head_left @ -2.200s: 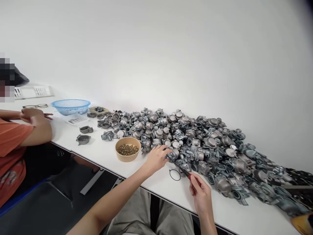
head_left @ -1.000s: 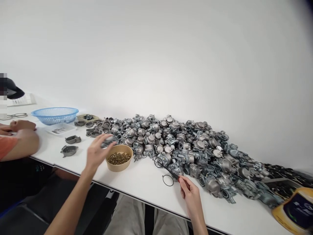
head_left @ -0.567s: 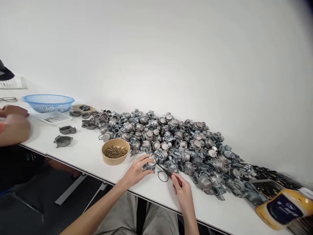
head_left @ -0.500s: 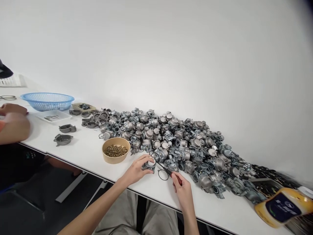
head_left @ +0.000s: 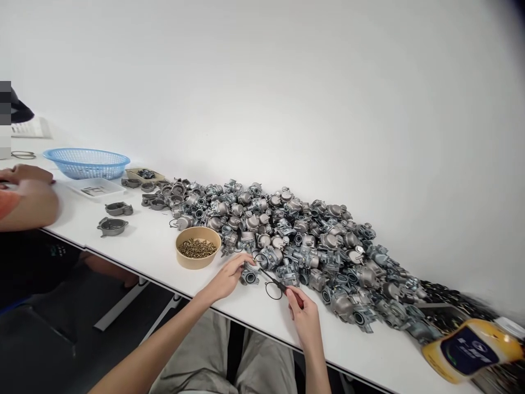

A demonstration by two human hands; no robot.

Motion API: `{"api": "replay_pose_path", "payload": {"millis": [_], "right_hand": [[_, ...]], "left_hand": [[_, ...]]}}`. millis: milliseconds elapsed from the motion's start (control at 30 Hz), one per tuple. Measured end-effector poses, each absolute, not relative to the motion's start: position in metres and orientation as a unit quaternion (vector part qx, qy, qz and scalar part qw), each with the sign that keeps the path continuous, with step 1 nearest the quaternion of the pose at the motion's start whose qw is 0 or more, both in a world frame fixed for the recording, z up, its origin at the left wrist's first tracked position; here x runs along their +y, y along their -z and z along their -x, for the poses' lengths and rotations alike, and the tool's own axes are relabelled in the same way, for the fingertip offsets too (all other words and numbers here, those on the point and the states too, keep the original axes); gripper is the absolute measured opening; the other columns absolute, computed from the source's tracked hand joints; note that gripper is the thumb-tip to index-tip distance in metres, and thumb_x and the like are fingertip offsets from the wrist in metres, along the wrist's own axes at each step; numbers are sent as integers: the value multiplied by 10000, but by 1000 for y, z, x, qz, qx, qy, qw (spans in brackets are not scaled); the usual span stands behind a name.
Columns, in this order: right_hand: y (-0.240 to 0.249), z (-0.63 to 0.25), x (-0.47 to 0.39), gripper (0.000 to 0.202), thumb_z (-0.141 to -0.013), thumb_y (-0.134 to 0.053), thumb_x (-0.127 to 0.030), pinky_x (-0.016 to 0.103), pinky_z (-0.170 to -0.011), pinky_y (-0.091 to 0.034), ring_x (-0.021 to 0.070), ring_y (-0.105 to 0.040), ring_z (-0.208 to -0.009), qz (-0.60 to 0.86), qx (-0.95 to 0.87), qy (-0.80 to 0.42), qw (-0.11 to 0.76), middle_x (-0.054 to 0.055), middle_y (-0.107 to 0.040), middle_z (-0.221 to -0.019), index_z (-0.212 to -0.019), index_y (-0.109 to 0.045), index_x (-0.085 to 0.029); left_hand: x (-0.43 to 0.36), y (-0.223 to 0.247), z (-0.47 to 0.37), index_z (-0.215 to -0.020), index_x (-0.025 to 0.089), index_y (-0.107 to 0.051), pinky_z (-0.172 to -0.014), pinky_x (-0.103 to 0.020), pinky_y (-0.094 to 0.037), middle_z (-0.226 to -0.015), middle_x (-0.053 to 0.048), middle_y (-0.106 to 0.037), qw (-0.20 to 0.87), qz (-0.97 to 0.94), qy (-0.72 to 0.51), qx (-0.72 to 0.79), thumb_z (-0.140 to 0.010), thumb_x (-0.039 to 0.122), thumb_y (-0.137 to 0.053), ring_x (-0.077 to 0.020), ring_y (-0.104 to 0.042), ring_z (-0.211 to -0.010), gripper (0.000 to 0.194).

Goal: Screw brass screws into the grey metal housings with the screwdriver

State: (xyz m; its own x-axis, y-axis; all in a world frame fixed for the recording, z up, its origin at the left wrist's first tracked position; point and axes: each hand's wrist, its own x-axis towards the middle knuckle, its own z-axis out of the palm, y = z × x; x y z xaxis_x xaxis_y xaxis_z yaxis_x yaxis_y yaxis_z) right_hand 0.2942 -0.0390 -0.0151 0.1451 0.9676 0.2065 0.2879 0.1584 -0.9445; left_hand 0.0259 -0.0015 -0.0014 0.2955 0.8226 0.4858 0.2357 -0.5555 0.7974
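Observation:
My right hand [head_left: 304, 314] is closed around the red handle of a screwdriver [head_left: 283, 287], whose dark shaft points up and left. My left hand [head_left: 229, 276] has its fingers together at the screwdriver's tip; whatever small thing they pinch is too small to make out. Just below those fingertips a grey metal carburetor [head_left: 250, 275] rests on the table, its round opening showing. A thin black ring [head_left: 273, 290] lies under the screwdriver shaft.
A large heap of carburetors [head_left: 295, 235] spreads behind my hands. A tan bowl of brass screws [head_left: 198, 262] stands left. Farther left are loose metal bowls [head_left: 112, 226], a white tray [head_left: 117, 190], a blue basket [head_left: 87, 164] and another person's arm [head_left: 36, 202]. A yellow bottle [head_left: 471, 350] lies right.
The carburetor has been turned and now sits with its round opening in view. My left hand's fingers have moved from its sides up to the screwdriver's tip. The view has shifted slightly.

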Motion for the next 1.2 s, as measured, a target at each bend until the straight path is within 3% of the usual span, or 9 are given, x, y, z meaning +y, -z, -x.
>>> {"api": "replay_pose_path", "payload": {"millis": [133,233,533,733,1033,1200], "right_hand": [[14,-293,-39,558,-804,-661,-604,247,-459,-341,141,-432,-525,558,-558,-340,513,57,-602,-670,-1019,-719,-92],[14,-293,-38,578,-786,-669,-609,245,-443,-342,140,-441,-510,561,-555,-344,509,68,-620,-681,-1018,-722,-82],[10,-291,-40,570,-766,-673,-634,268,-491,-447,192,-553,-561,554,-576,-288,528,76,-637,-632,-948,-765,-102],[11,-292,-39,575,-772,-665,-641,277,-504,-463,199,-565,-564,557,-580,-286,521,80,-645,-637,-951,-765,-104],[13,-294,-38,598,-776,-647,-659,276,-501,-459,203,-571,-574,565,-579,-289,511,87,-652,-655,-969,-763,-105],[12,-293,-40,584,-792,-638,-642,269,-500,-451,199,-567,-579,566,-581,-292,508,87,-648,-660,-979,-757,-102]], "left_hand": [[-11,-5,-31,-1090,244,-633,-1086,-364,-384,-1304,-58,-604,319,-756,-451,351,-929,257,-528,-238,-548,-1228,192],[-15,-7,-35,-1090,242,-589,-1065,-365,-394,-1306,-64,-585,298,-768,-444,353,-788,321,-745,-263,-537,-1221,349],[-9,-1,-30,-878,213,-503,-850,-302,-456,-1095,-42,-594,258,-739,-493,380,-666,354,-876,-222,-568,-1007,451],[-11,-1,-32,-863,210,-500,-841,-304,-468,-1135,-56,-581,248,-747,-482,384,-676,358,-870,-228,-563,-1029,440],[-24,-7,-20,-1016,231,-619,-1001,-375,-434,-1245,-84,-567,165,-785,-463,378,-744,346,-821,-266,-549,-1166,358],[-25,-2,-19,-1013,266,-707,-917,-366,-483,-1250,-84,-563,106,-788,-464,390,-781,365,-788,-242,-583,-1026,265]]}}
